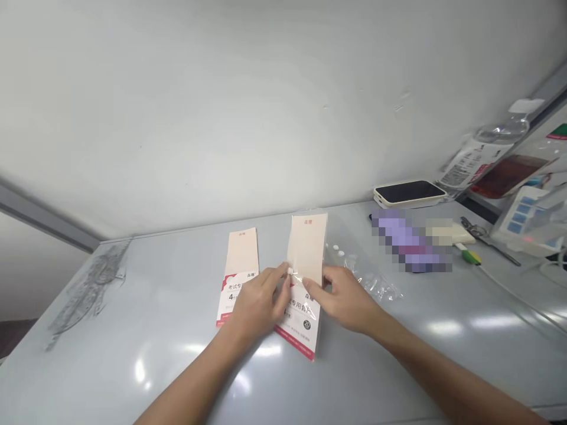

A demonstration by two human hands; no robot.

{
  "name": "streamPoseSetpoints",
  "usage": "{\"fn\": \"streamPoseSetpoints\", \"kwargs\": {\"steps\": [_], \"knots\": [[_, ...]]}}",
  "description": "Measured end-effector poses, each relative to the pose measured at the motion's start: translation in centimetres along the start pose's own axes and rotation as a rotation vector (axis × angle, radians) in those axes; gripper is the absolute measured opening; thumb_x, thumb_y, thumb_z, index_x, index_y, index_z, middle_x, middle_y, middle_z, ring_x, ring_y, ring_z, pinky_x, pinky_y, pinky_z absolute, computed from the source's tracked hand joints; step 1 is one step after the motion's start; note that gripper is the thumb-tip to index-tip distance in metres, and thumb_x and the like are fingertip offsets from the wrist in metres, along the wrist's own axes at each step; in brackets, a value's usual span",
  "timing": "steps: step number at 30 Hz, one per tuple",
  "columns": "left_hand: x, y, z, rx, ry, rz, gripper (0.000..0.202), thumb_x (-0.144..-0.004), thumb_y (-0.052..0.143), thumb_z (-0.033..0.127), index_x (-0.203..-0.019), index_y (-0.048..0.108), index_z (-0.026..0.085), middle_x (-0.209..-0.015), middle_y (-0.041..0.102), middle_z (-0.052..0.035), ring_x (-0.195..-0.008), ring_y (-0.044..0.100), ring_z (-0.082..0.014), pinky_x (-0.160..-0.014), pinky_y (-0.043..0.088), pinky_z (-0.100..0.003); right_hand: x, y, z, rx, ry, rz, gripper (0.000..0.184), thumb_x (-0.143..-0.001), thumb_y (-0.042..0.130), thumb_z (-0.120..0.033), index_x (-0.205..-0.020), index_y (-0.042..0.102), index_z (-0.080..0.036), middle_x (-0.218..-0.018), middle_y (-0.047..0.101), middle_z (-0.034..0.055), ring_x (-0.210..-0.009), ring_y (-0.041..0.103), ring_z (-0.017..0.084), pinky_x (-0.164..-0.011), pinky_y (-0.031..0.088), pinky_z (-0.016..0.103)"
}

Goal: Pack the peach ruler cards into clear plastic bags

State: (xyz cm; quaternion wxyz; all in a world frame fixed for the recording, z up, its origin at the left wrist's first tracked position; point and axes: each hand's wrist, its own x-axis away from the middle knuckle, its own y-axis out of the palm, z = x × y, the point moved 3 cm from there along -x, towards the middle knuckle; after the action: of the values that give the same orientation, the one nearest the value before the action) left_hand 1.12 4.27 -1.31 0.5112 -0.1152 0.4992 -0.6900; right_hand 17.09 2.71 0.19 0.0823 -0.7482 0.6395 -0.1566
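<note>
A tall card packet (308, 242), cream on top and white with red print below, leans towards me in a clear plastic sleeve. My right hand (343, 292) is closed on its right edge, thumb in front and fingers partly hidden behind. At the packet's left side, my left hand (263, 298) is closed in a pinch, with a small white piece (290, 271) at its fingertips; its exact kind is too small to make out. A second card packet (241, 251) of the same print lies just left, partly covered by my left hand.
Two small white pieces (338, 250) and crumpled clear plastic (376, 283) lie right of the packet. Farther right are a phone (410, 192), a blurred purple item (405, 239), a cable (509, 286) and a tilted bottle (482, 150). A grey wall (221, 118) rises behind the table.
</note>
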Motion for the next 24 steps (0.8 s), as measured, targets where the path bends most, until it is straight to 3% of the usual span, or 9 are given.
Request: {"fn": "streamPoseSetpoints", "kwargs": {"steps": [3, 7, 14, 20, 24], "knots": [[0.0, 0.1, 0.1, -0.060, 0.088, -0.029, 0.032, -0.089, 0.034, 0.022, -0.114, 0.053, 0.016, -0.083, 0.066, -0.0080, -0.067, 0.059, -0.0149, -0.057, 0.044, -0.026, 0.3, 0.1, -0.6, 0.118, -0.053, 0.004, 0.020, -0.080, 0.044, -0.028, -0.079, 0.062, -0.020, -0.077, 0.064, 0.0035, -0.067, 0.057, 0.018, -0.057, 0.042, 0.028], [0.0, 0.1, 0.4, -0.045, 0.109, -0.124, 0.031, -0.089, 0.031, 0.020, -0.107, 0.057, 0.016, -0.070, 0.062, -0.0055, -0.057, 0.053, -0.0131, -0.052, 0.040, -0.025, 0.6, 0.2, -1.1, 0.236, -0.103, -0.005, 0.021, -0.084, 0.039, -0.027, -0.072, 0.054, -0.020, -0.076, 0.060, 0.0022, -0.066, 0.054, 0.016, -0.059, 0.041, 0.027], [0.1, -0.1, 1.3, 0.035, 0.106, -0.189, 0.028, -0.088, 0.033, 0.019, -0.071, 0.055, 0.018, -0.053, 0.046, 0.0009, -0.047, 0.036, -0.0089, -0.047, 0.027, -0.023, 0.9, 0.5, -0.8, 0.329, -0.147, -0.031, 0.030, -0.087, 0.035, -0.028, -0.058, 0.040, -0.019, -0.061, 0.052, 0.0003, -0.056, 0.046, 0.013, -0.054, 0.036, 0.025], [-0.1, -0.4, 1.2, 0.238, -0.090, -0.256, 0.027, -0.085, 0.037, 0.021, -0.062, 0.051, 0.016, -0.048, 0.036, 0.0050, -0.046, 0.028, -0.0062, -0.046, 0.025, -0.020, 1.1, 0.8, -0.8, 0.271, -0.194, -0.020, 0.026, -0.084, 0.038, -0.022, -0.059, 0.045, -0.019, -0.061, 0.054, 0.0010, -0.055, 0.047, 0.012, -0.052, 0.035, 0.025], [-0.1, -0.2, 1.1, 0.300, -0.213, -0.218, 0.020, -0.080, 0.042, 0.021, -0.065, 0.055, 0.017, -0.051, 0.044, 0.0040, -0.048, 0.035, -0.0066, -0.046, 0.028, -0.019, 1.3, 1.2, -0.8, 0.228, -0.203, -0.028, 0.026, -0.085, 0.037, -0.021, -0.062, 0.047, -0.018, -0.063, 0.054, 0.0008, -0.056, 0.048, 0.012, -0.053, 0.036, 0.024]]}}
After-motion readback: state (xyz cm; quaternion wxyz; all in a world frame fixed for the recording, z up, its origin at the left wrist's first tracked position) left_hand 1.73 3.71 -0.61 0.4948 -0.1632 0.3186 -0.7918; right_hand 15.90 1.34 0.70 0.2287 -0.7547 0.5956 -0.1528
